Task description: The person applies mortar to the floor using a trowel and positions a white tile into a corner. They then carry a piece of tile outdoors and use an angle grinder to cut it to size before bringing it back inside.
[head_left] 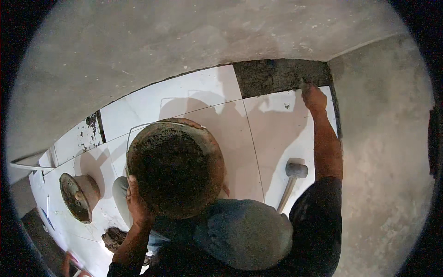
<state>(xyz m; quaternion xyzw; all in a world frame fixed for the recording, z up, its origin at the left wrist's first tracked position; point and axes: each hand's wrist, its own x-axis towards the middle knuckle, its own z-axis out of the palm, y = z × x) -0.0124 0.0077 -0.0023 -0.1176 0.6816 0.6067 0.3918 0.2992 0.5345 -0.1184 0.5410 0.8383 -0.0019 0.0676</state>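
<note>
"What was the person working with, and how was it best done?"

"A round, rust-brown bucket (pixel 214 161), its mouth facing the viewer, with dark mortar (pixel 170 166) inside. Beyond it and to its right, a rough dark mortar bed (pixel 281 76) filled a gap in the floor. In my judgement, the spreading there called for an even layer, worked fully into the corner and level along its edges, with no smears on the pale tiles (pixel 217 85) and a steady grip on the bucket."

"Where was the bucket relative to the hands?"

"The left hand (pixel 138 201) was at its near left side, thumb laid along the outside, clasping it; the other fingers were mostly hidden. The right hand (pixel 315 98) was well apart from it, beyond and to the right, at the near edge of the mortar bed. That hand looked curled, but I could not tell whether it pinched a tool."

"And farther out?"

"To the bucket's right lay a mallet (pixel 295 170) with a grey head. To its left was a smaller, tilted pail (pixel 94 187), and nearer the viewer on that side, a crumpled dark cloth (pixel 114 238). A bare grey wall (pixel 152 37) rose beyond the bucket."
</note>
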